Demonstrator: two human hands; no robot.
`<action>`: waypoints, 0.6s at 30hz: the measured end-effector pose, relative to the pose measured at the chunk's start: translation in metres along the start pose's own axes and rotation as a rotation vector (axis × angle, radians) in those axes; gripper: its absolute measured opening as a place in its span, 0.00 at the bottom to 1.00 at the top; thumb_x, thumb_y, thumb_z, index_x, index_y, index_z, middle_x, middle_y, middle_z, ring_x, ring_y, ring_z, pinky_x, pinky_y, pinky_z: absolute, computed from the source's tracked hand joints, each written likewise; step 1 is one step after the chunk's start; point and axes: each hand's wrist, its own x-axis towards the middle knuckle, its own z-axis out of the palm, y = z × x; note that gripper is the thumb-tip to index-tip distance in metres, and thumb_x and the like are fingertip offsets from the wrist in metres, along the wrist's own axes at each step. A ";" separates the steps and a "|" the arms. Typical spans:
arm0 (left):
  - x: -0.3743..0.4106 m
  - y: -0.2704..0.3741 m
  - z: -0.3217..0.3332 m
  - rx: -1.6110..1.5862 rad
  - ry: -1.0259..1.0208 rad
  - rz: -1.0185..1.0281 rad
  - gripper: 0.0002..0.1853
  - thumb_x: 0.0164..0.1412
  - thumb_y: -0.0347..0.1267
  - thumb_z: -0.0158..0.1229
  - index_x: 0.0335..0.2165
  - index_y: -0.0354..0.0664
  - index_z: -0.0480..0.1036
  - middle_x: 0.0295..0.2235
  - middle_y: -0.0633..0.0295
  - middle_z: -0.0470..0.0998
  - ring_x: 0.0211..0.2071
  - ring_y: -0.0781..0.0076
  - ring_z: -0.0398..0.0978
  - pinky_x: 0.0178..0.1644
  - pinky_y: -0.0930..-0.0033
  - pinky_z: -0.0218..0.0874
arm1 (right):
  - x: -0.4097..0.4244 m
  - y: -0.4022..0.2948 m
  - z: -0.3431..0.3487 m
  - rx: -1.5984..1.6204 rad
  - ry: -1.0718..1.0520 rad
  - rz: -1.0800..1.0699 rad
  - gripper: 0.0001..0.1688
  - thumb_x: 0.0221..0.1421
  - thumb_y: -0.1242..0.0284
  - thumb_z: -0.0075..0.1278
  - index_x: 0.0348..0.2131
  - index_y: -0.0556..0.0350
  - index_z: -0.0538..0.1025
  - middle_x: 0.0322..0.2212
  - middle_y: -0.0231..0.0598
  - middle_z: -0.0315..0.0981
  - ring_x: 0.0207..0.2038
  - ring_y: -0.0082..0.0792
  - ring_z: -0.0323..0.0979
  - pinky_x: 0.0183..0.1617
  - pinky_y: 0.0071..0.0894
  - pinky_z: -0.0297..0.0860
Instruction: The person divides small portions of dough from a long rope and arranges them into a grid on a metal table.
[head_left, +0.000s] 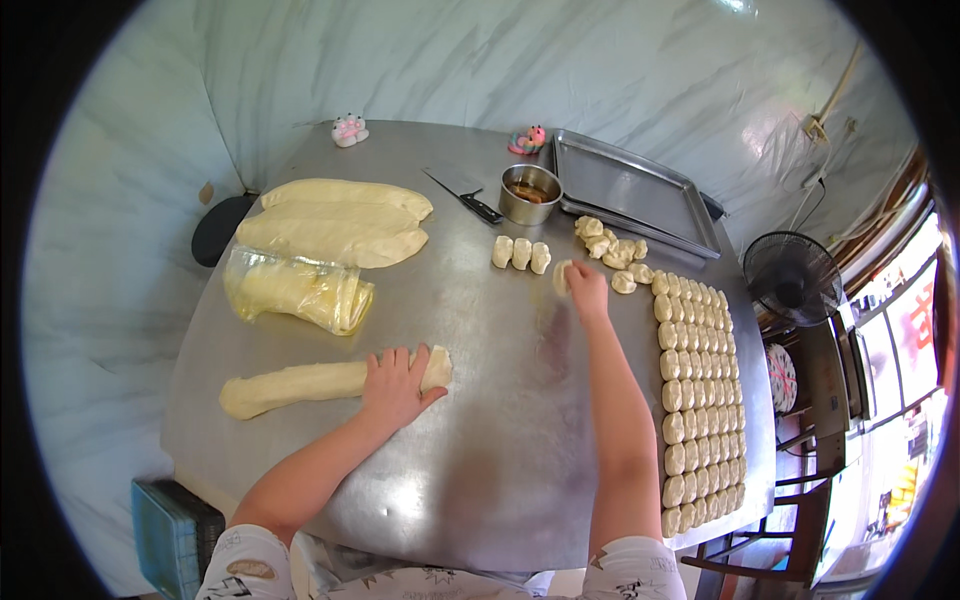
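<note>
My left hand (396, 382) lies over the right end of a long dough roll (300, 386), fingers spread across it and thumb at its near side. My right hand (586, 291) pinches a small dough piece (561, 278) at the metal tabletop. Just left of it, three shaped dough pieces (521, 255) stand in a short row. Beyond and to the right of that hand lies a loose heap of dough lumps (611, 247). Neat rows of dough pieces (701, 397) fill the table's right side.
Thick dough slabs (337, 221) and a plastic-wrapped dough piece (296, 289) lie at left. A black-handled knife (480, 208) rests by a metal bowl (530, 214) of brown liquid. Stacked metal trays (637, 191) sit at the back right. A black fan (791, 277) stands beyond the table's right edge.
</note>
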 end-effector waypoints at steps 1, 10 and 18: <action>0.003 -0.002 0.002 0.004 -0.027 0.004 0.46 0.57 0.66 0.63 0.60 0.45 0.71 0.41 0.53 0.76 0.43 0.52 0.75 0.49 0.44 0.66 | 0.013 -0.005 0.004 0.012 0.042 0.011 0.28 0.63 0.54 0.58 0.51 0.56 0.86 0.42 0.52 0.87 0.48 0.45 0.84 0.54 0.41 0.74; 0.031 -0.006 0.009 -0.051 -0.065 0.020 0.38 0.58 0.65 0.63 0.50 0.45 0.78 0.37 0.52 0.82 0.36 0.52 0.82 0.40 0.49 0.73 | 0.061 0.002 0.044 -0.211 0.100 0.063 0.33 0.63 0.49 0.58 0.51 0.60 0.84 0.47 0.58 0.83 0.53 0.57 0.80 0.59 0.50 0.73; 0.044 -0.015 0.007 -0.414 0.020 -0.020 0.37 0.54 0.60 0.69 0.55 0.48 0.78 0.35 0.55 0.82 0.37 0.47 0.83 0.40 0.48 0.75 | -0.142 -0.096 0.079 0.002 -0.353 -0.343 0.23 0.70 0.59 0.53 0.50 0.60 0.82 0.40 0.64 0.83 0.45 0.64 0.82 0.49 0.55 0.77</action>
